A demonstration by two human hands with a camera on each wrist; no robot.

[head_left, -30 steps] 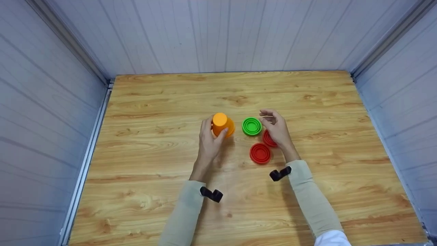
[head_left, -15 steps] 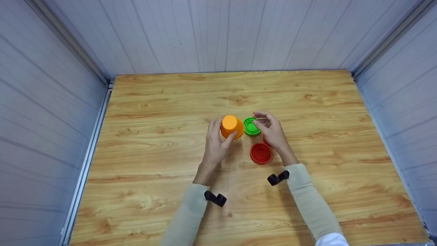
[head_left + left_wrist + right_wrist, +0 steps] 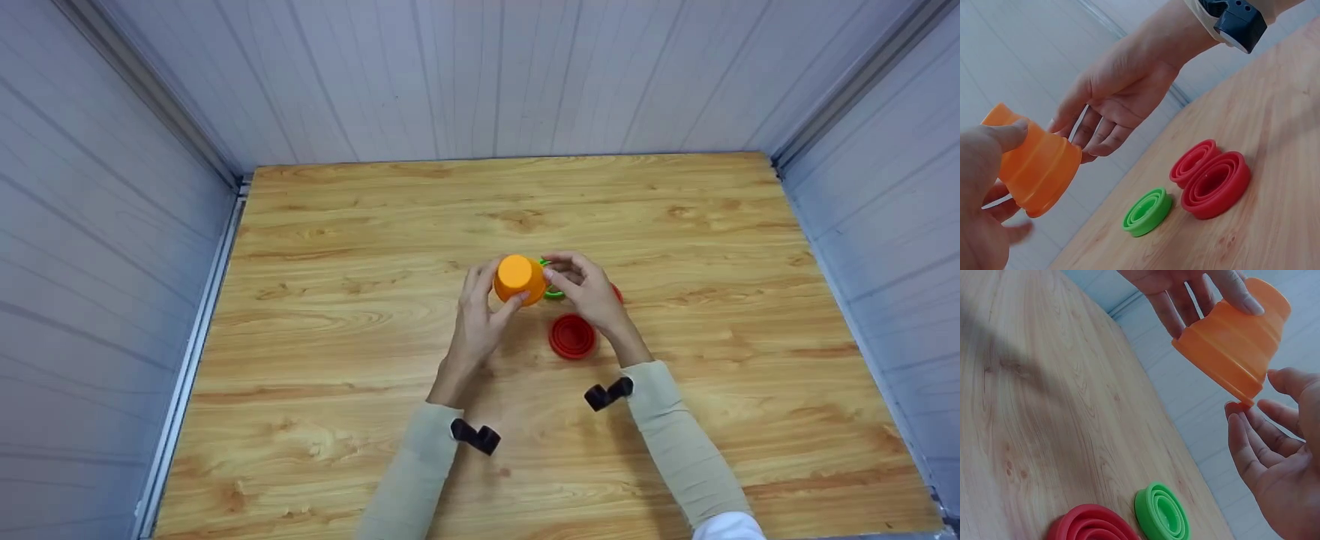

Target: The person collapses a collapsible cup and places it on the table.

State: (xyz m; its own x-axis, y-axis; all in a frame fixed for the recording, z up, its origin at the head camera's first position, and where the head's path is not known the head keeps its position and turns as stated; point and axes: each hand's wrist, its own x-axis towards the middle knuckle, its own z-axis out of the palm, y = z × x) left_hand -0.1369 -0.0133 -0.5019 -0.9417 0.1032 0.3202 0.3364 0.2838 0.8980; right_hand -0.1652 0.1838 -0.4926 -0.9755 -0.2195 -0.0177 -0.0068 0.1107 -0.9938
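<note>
An orange collapsible cup (image 3: 515, 272), drawn out to full height, is held in the air with its wide rim downward. My left hand (image 3: 480, 307) grips its wall between thumb and fingers. At the rim's right side, my right hand (image 3: 1292, 450) has its thumb against the wall and its fingertips at the edge, lightly pinching it. Below lie a flattened green collapsible cup (image 3: 1148, 211), partly covered by my right hand in the head view, and two flattened red ones, the nearer red cup (image 3: 573, 336) and the farther red cup (image 3: 1195, 163).
The wood-grain tabletop (image 3: 337, 337) is bounded by a pale panelled back wall (image 3: 465, 82) and side walls. A black camera mount sits on the left wrist (image 3: 475, 436) and another on the right wrist (image 3: 608, 394).
My left hand has carried the orange cup to the right. My right hand has moved left over the green cup until its fingertips meet the orange cup's rim.
</note>
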